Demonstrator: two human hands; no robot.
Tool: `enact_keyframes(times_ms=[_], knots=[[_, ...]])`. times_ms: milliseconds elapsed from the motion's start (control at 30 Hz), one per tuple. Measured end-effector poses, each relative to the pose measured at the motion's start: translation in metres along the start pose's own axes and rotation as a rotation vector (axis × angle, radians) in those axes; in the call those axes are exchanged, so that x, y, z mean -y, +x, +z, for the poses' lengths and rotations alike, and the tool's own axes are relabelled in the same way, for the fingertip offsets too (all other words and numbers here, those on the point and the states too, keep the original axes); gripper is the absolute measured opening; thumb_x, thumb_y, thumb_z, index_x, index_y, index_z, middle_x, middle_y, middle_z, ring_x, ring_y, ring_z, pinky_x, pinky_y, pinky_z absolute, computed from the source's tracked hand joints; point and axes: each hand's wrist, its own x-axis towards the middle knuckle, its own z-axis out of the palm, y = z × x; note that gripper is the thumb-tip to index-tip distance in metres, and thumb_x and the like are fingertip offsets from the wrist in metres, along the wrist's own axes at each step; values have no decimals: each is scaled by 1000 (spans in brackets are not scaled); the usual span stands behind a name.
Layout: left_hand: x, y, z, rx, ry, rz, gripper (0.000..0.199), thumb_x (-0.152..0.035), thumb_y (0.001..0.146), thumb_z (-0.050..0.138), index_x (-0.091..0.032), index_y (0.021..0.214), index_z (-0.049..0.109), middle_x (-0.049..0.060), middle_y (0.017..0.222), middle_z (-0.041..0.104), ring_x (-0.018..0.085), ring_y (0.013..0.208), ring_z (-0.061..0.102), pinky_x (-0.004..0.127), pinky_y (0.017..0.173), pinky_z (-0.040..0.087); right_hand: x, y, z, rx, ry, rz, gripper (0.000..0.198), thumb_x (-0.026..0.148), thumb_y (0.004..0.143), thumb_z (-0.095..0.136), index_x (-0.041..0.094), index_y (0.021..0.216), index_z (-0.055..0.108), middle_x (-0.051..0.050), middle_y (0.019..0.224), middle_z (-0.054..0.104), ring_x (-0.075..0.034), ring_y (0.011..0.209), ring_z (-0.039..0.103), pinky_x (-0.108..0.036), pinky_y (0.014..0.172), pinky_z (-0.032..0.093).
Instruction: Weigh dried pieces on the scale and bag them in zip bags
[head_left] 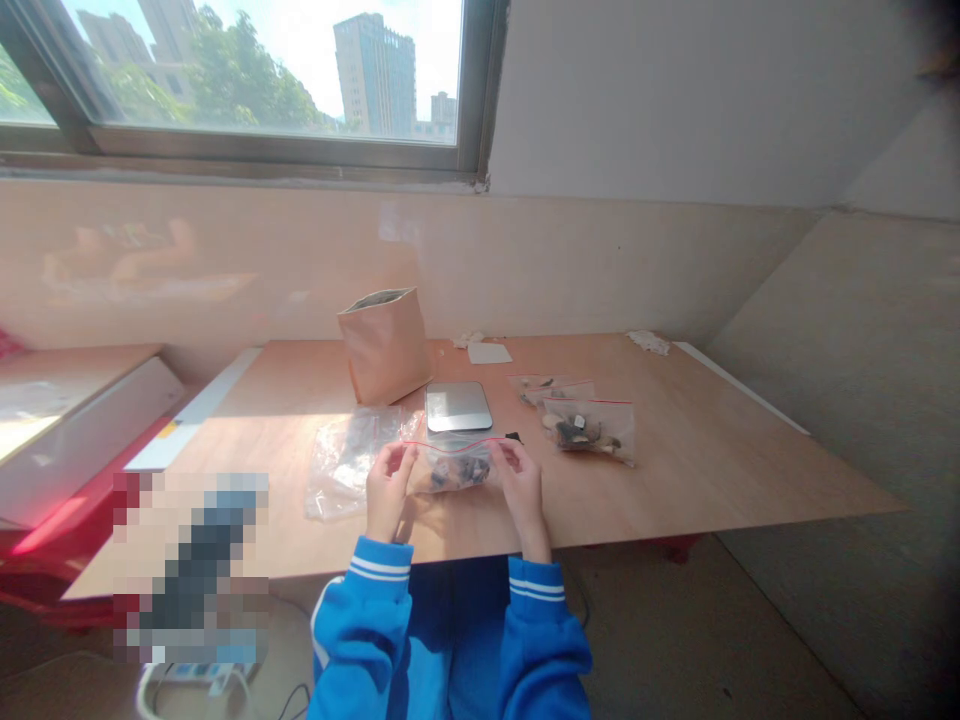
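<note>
We see a pile of empty clear bags [346, 462] at nine o'clock of our left hand [388, 490], which pinches the left end of a zip bag [453, 465] holding dark bits, while our right hand [521, 487] pinches its right end. The bag hangs between both hands over the table [705, 470]. At twelve o'clock sit a scale [457, 405] and paper bag [385, 343]; at two o'clock lie filled bags [589, 425].
</note>
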Motion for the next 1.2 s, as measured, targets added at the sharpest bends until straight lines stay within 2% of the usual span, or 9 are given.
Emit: enact_keyframes(times_ms=[333, 500, 700, 933, 1067, 1200], knots=[[-4, -4, -4, -22, 119, -23, 40, -55, 78, 60, -18, 93, 64, 7, 94, 67, 18, 80, 59, 28, 68, 46, -5, -2, -3, -90, -34, 33, 35, 47, 79, 65, 14, 91, 70, -10, 91, 72, -20, 81, 64, -31, 74, 50], [-6, -4, -3, 15, 54, -37, 39, -54, 79, 59, -17, 89, 64, 6, 87, 68, 19, 82, 61, 31, 76, 47, -2, -1, -1, -28, 22, 43, 34, 48, 79, 65, 16, 89, 69, -8, 88, 72, -20, 81, 66, -30, 74, 52], [-4, 0, -7, 86, 45, -5, 34, -50, 76, 64, -17, 86, 66, 5, 85, 68, 19, 83, 62, 29, 77, 47, -4, -1, 1, 80, 49, 56, 28, 45, 76, 68, 18, 86, 70, -6, 87, 72, -20, 81, 66, -31, 74, 53], [-5, -1, -6, 69, 76, 6, 35, -51, 77, 63, -18, 84, 67, 4, 81, 68, 17, 75, 61, 27, 68, 47, -3, -2, 2, 52, 55, 48, 26, 42, 77, 68, 18, 85, 70, -5, 85, 72, -19, 80, 65, -29, 71, 52], [-2, -4, -3, 84, 143, 74, 33, -50, 80, 59, -19, 84, 66, 4, 83, 68, 18, 78, 61, 29, 71, 46, -2, -2, 1, 14, 46, 27, 26, 43, 77, 67, 18, 84, 68, -4, 81, 70, -17, 76, 64, -27, 67, 51], [-1, -6, 1, 62, 175, 69, 34, -51, 82, 56, -19, 87, 65, 5, 86, 68, 19, 80, 61, 31, 74, 46, -4, -2, 2, 0, 41, 25, 27, 44, 76, 67, 18, 83, 68, -4, 80, 70, -17, 74, 63, -27, 66, 50]])
